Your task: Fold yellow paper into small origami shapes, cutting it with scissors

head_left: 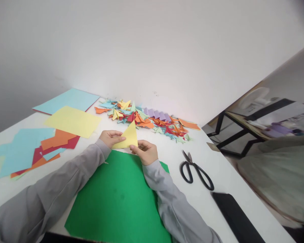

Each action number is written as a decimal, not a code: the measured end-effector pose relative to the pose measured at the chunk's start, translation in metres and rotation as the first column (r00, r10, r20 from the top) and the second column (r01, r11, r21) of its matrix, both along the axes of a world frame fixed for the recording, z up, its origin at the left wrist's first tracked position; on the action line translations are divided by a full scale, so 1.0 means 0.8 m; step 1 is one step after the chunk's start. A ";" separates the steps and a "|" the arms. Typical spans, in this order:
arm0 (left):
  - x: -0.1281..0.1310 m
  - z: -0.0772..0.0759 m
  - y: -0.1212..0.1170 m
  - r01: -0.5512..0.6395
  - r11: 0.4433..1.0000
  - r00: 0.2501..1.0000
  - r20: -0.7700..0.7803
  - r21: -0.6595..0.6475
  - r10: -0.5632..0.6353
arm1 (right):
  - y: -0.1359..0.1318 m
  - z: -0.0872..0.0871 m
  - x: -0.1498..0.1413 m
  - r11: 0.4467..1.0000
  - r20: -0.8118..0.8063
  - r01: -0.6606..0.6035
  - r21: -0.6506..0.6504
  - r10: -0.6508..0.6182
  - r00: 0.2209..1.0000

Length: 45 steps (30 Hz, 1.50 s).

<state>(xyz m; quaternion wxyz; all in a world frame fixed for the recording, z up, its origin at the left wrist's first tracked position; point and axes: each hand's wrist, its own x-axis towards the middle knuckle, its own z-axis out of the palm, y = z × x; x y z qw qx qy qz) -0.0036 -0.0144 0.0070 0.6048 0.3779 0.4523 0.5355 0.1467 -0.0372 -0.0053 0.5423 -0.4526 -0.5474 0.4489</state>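
Observation:
Between both hands is a piece of yellow paper (129,135), folded to a point at the top. My left hand (111,138) pinches its left edge, thumb in front. At its lower right corner, my right hand (145,151) grips it between thumb and fingers. The paper is held up just above the far edge of a green sheet (119,195) that lies on the white table. Behind the paper is a long heap of small folded paper planes (139,118) in several colours. Some of my fingers are hidden behind the yellow paper.
Black-handled scissors (191,167) lie slightly spread on the right, with a black flat object (236,216) nearer me. On the left are coloured paper pieces (27,148), a yellow sheet (72,121) and a light blue sheet (68,99). A white wall (147,50) borders the table's back.

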 end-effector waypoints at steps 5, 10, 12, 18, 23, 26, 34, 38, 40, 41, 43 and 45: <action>0.002 0.002 0.000 0.023 0.999 0.991 0.135 -0.028 -0.019 | -0.003 0.000 -0.006 1.000 -0.022 0.012 0.024 -0.012 1.000; 0.002 0.003 -0.002 0.065 0.997 0.978 0.200 -0.031 -0.057 | -0.008 0.004 -0.011 0.995 -0.026 0.064 0.072 -0.062 0.998; 0.002 0.004 -0.002 0.076 0.997 0.975 0.211 -0.029 -0.069 | -0.010 0.005 -0.012 0.993 -0.026 0.073 0.090 -0.071 0.997; 0.001 0.006 -0.004 0.094 0.996 0.963 0.255 -0.008 -0.089 | -0.013 0.006 -0.014 0.989 -0.012 0.095 0.111 -0.095 0.995; 0.000 0.007 -0.005 0.095 0.995 0.964 0.247 0.005 -0.094 | -0.015 0.005 -0.014 0.987 -0.017 0.095 0.132 -0.094 0.995; 0.000 0.007 -0.004 0.099 0.995 0.967 0.235 0.006 -0.097 | -0.016 0.006 -0.013 0.986 -0.019 0.091 0.137 -0.089 0.996; 0.000 0.006 -0.004 0.112 0.994 0.968 0.227 0.003 -0.110 | -0.017 0.009 -0.012 0.989 -0.038 0.092 0.115 -0.088 0.995; 0.000 0.005 -0.003 0.104 0.995 0.967 0.231 0.007 -0.103 | -0.018 0.011 -0.012 0.992 -0.051 0.071 0.106 -0.066 0.996; 0.000 0.004 -0.002 0.102 0.995 0.970 0.222 0.005 -0.100 | -0.019 0.013 -0.011 0.992 -0.050 0.062 0.106 -0.057 0.997; 0.000 0.004 -0.002 0.101 0.995 0.972 0.215 0.002 -0.099 | -0.019 0.013 -0.011 0.993 -0.050 0.058 0.103 -0.053 0.997; 0.000 0.004 -0.002 0.096 0.995 0.975 0.199 -0.001 -0.094 | -0.019 0.014 -0.010 0.995 -0.050 0.046 0.089 -0.042 0.998; 0.000 0.005 -0.002 0.089 0.996 0.980 0.179 -0.007 -0.087 | -0.019 0.015 -0.009 0.997 -0.051 0.033 0.070 -0.029 0.998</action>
